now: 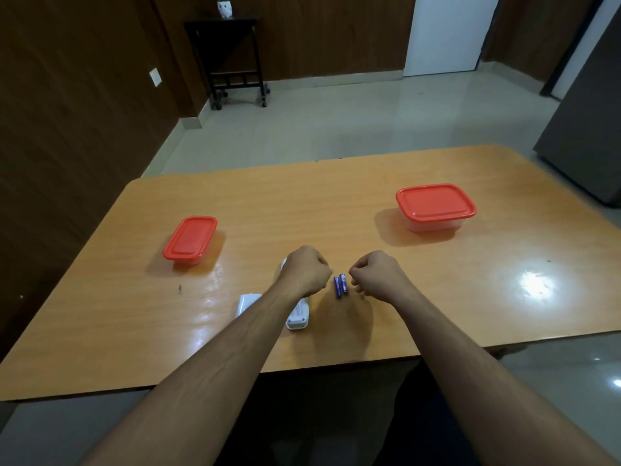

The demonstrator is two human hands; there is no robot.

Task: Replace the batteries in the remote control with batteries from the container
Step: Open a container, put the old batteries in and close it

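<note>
Hovering hands: left hand (307,272) and right hand (374,274) are curling into loose fists, gripping nothing visible.
Batteries: two batteries (340,285) are lying between them.
Remote control: remote control (297,318) is resting under the left wrist.

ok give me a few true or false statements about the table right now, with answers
1. Two purple batteries lie side by side between the left hand and right hand. True.
2. Both containers are open. False: the small container and the large container both have red lids on.
3. The remote control is partly hidden under the left forearm. True.
4. The batteries sit inside the large container. False: they lie on the bare table.
</note>
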